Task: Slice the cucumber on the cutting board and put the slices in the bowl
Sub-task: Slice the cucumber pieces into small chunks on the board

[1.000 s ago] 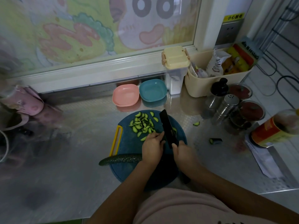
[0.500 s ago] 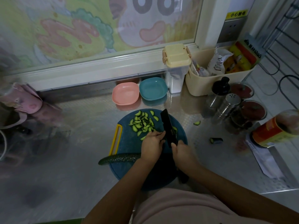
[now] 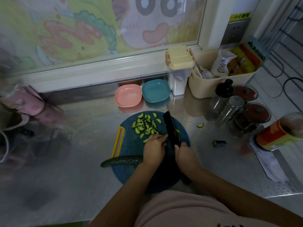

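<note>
The cucumber lies across the near half of the cutting board, long axis left to right, uncut end jutting past the board's left edge. The left hand, the nearer one, has its grip curled over the cut end. The right hand has its grip closed round the knife, blade pointing at the board's far edge beside the slices. Just beyond that edge sit a pink bowl and a blue bowl. A yellow sticker far beyond the board's right side begins 小心; the rest is too blurred to read
</note>
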